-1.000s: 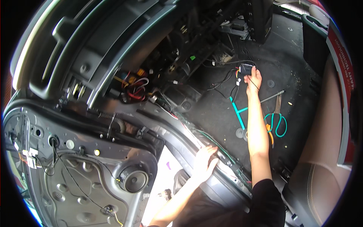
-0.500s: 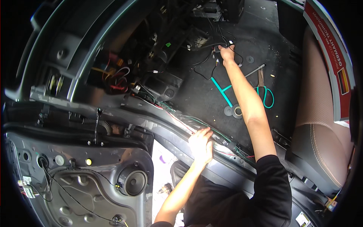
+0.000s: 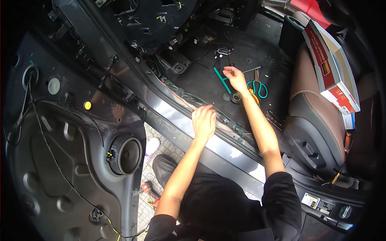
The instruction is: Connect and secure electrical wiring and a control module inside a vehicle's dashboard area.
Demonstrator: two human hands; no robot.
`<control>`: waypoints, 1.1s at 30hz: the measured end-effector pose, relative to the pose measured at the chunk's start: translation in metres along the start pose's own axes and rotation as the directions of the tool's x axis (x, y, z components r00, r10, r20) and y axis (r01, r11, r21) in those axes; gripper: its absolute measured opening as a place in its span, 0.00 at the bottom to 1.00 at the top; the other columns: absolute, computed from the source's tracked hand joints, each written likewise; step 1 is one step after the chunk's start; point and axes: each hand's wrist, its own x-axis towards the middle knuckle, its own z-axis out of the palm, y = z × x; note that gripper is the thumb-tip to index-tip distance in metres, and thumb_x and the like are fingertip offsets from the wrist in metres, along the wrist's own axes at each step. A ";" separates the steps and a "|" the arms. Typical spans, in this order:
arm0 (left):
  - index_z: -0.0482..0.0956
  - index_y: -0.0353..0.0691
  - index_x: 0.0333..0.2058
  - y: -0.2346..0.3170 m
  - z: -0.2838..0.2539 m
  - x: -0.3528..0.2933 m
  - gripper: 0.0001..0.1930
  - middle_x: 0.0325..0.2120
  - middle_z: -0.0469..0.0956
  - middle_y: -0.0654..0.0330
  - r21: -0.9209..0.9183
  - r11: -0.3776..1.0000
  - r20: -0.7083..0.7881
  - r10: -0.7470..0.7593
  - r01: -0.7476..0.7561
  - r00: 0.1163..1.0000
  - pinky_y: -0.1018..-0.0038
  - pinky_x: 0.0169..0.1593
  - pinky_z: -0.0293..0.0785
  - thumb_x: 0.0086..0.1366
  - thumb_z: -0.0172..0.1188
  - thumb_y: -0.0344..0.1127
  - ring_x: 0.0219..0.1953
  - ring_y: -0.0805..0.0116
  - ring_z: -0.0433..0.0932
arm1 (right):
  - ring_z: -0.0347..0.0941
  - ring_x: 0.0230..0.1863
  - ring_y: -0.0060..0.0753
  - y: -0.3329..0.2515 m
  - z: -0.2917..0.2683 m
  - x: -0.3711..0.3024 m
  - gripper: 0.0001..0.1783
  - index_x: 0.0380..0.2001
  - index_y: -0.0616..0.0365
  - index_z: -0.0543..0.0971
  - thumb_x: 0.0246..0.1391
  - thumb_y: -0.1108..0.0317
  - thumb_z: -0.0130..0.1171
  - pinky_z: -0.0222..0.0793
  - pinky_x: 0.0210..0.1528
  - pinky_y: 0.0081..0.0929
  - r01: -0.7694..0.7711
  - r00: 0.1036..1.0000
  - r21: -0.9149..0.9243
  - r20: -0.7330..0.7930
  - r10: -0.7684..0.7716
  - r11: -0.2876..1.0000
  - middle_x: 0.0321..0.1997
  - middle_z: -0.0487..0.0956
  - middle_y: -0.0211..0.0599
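My left hand (image 3: 204, 122) lies with its fingers flat on the door sill (image 3: 237, 154), beside a strip of thin red, white and green wires (image 3: 175, 95). My right hand (image 3: 236, 79) hovers over the dark car floor, fingers loosely bent and apart, with nothing visible in them. Right by its fingertips is a teal T-handled tool (image 3: 222, 81). Scissors with teal handles (image 3: 262, 90) lie to its right, and a tape roll (image 3: 236, 97) sits beneath the wrist. Farther off, a small black module (image 3: 224, 51) with cables rests on the floor.
At left stands the opened door with its panel off, showing a round speaker (image 3: 128, 154) and loose cables. A brown seat (image 3: 311, 96) at right carries a red and white box (image 3: 327, 66). A red tool (image 3: 149, 188) lies on the paving. Stripped dash parts (image 3: 173, 60) hang ahead.
My right hand has let go of the black module and its cables and drawn back toward me. My left hand stays on the sill. The view has shifted, showing more of the seat and box.
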 end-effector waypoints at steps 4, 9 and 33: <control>0.82 0.40 0.38 -0.001 -0.001 0.000 0.08 0.48 0.81 0.58 -0.028 1.000 -0.003 -0.006 0.006 1.000 0.58 0.59 0.64 0.66 0.58 0.36 0.54 0.54 0.74 | 0.82 0.51 0.31 0.003 -0.043 -0.066 0.19 0.53 0.64 0.80 0.63 0.65 0.62 0.75 0.55 0.29 0.001 0.995 0.007 -0.096 0.000 1.000 0.48 0.86 0.43; 0.82 0.40 0.37 -0.002 -0.001 -0.001 0.09 0.47 0.81 0.58 -0.066 0.998 -0.014 -0.003 0.002 1.000 0.58 0.58 0.64 0.67 0.57 0.38 0.53 0.55 0.75 | 0.83 0.50 0.44 0.013 -0.079 -0.082 0.19 0.54 0.63 0.79 0.63 0.66 0.61 0.75 0.55 0.35 -0.107 0.951 -0.448 -0.306 -0.039 0.888 0.50 0.84 0.49; 0.83 0.40 0.36 -0.006 0.001 0.003 0.10 0.44 0.82 0.61 -0.089 0.996 0.007 -0.007 0.007 1.000 0.61 0.53 0.65 0.67 0.59 0.39 0.49 0.58 0.77 | 0.76 0.62 0.47 0.019 -0.067 -0.035 0.52 0.58 0.62 0.78 0.38 0.32 0.75 0.73 0.59 0.39 -0.438 0.844 -0.758 -0.160 0.513 0.484 0.61 0.79 0.49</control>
